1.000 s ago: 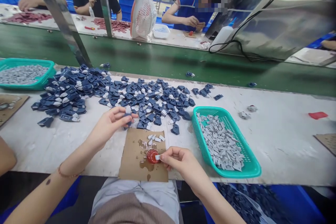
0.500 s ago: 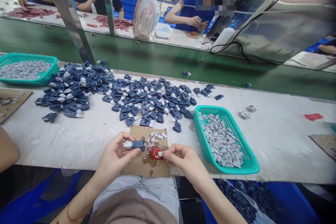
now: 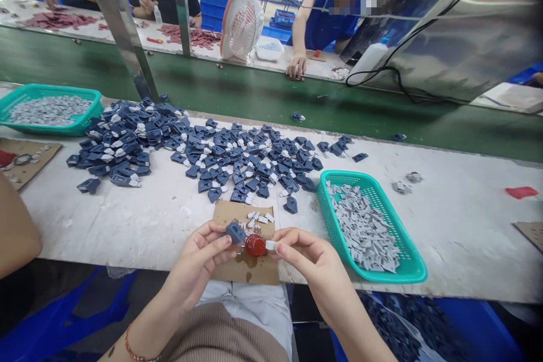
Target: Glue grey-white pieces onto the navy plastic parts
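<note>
My left hand (image 3: pixel 203 251) is closed on a dark blue plastic part (image 3: pixel 235 232), its fingers covering the near end. Between thumb and fingertips, my right hand (image 3: pixel 303 251) pinches a small light grey plastic piece (image 3: pixel 270 245). That piece is beside a round red dish (image 3: pixel 256 245) with a wet, shiny surface. The dish sits on a cardboard sheet (image 3: pixel 263 276) with wet patches. Several small grey pieces (image 3: pixel 259 218) lie on the cardboard behind the dish.
Blue parts with white ends are heaped (image 3: pixel 246 158) across the table. A green basket (image 3: pixel 418 271) of grey pieces stands right, another green basket (image 3: pixel 91 116) far left. Behind runs a green belt (image 3: pixel 212 85); a metal post (image 3: pixel 123 28) rises left. Co-workers sit across, a co-worker's hand (image 3: pixel 297 66) over the belt's edge.
My right hand has drawn the grey piece slightly up from the red dish. My left hand has turned the blue part, hiding its white end. A co-worker opposite has reached toward the belt.
</note>
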Demonstrator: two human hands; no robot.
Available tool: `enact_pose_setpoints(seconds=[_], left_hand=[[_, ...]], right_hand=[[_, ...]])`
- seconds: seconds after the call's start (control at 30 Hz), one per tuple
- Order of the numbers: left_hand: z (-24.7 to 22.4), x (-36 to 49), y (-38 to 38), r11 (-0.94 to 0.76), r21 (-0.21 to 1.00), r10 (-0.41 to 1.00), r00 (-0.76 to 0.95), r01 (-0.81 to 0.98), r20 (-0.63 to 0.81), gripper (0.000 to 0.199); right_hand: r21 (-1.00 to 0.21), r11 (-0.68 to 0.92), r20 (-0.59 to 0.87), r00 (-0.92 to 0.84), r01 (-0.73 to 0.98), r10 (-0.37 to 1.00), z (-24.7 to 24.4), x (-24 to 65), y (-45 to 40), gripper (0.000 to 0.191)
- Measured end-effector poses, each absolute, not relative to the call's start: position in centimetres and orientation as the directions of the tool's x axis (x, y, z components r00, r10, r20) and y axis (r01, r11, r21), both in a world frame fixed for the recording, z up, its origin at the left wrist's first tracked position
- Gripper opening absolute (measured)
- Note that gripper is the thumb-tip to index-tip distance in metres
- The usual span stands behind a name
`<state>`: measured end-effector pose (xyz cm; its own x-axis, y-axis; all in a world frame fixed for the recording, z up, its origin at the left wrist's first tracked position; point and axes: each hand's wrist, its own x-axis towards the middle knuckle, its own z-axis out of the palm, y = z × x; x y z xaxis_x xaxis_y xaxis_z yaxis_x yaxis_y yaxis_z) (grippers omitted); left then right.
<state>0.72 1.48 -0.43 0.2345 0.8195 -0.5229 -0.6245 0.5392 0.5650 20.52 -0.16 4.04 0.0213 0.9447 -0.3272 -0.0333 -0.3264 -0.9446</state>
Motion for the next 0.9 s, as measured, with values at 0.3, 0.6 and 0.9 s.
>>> enact_pose_setpoints(seconds=[0.3, 0.6, 0.9], left_hand=[[0.0, 1.2, 1.4, 0.641, 0.463, 0.736, 0.318, -0.612, -0.597, 0.039], [0.4, 1.2, 1.3, 0.645, 0.521, 0.756, 0.369, -0.559, -0.54, 0.04], [0.0, 1.2, 0.8, 0.631, 0.575, 0.772, 0.351, -0.521, -0.53, 0.033]], right_hand=[[-0.941, 0.071, 0.013, -0.176, 0.329, 0.984, 5.4, 19.7, -0.3, 0.008], [-0.891, 0.169, 0.047, -0.285, 0.422, 0.957, 6.4, 19.0, 0.5, 0.011], [-0.876, 0.182, 0.042, -0.306, 0.446, 0.951, 6.1, 18.8, 0.6, 0.014]])
